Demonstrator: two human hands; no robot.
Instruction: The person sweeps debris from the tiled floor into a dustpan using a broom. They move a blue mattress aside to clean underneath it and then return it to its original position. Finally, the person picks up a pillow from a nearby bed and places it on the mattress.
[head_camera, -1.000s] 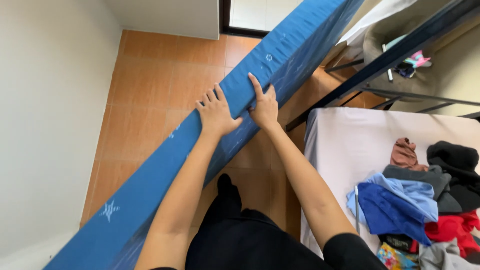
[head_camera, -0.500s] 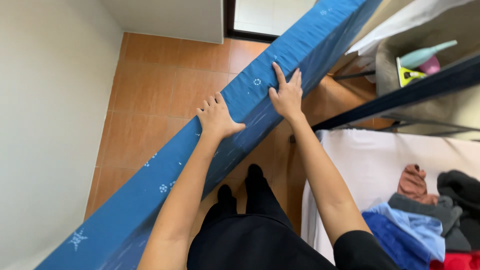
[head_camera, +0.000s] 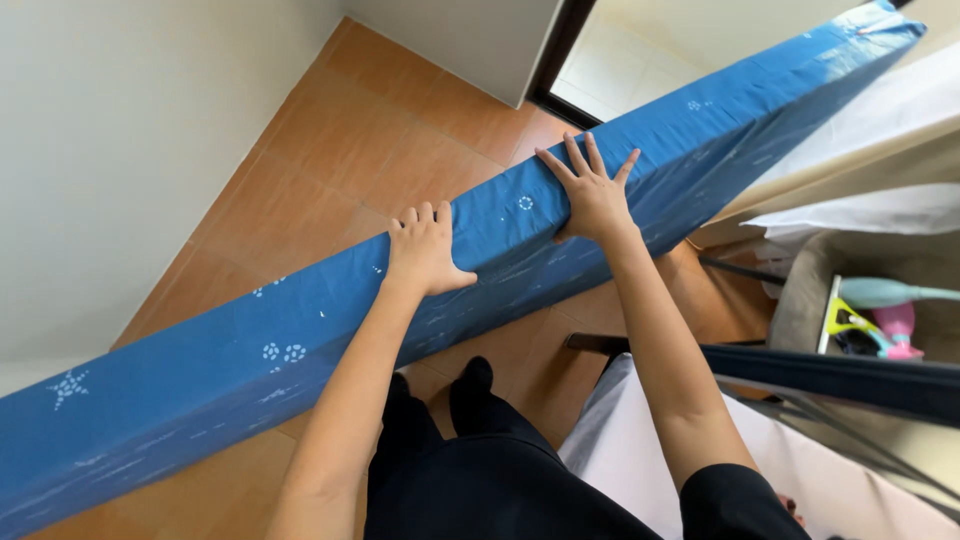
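Note:
A long blue mattress (head_camera: 250, 350) with small white star and dot prints stands on its edge, running from the lower left to the upper right. My left hand (head_camera: 425, 250) curls over its top edge, fingers on the far side and thumb on the near face. My right hand (head_camera: 592, 190) lies flat on the top edge further right, fingers spread. My legs in black trousers stand on the floor just behind the mattress.
Orange floor tiles (head_camera: 350, 140) lie beyond the mattress, with a white wall (head_camera: 110, 150) at left and a doorway (head_camera: 640, 50) at the top. A white-covered bed (head_camera: 640, 460) sits at lower right. A dark metal rail (head_camera: 850, 375) and a basket with cleaning tools (head_camera: 880, 315) are at right.
The view has tilted toward the doorway, and the pile of clothes on the bed has left the frame. My right hand has slid further along the mattress edge. My left hand has kept its grip.

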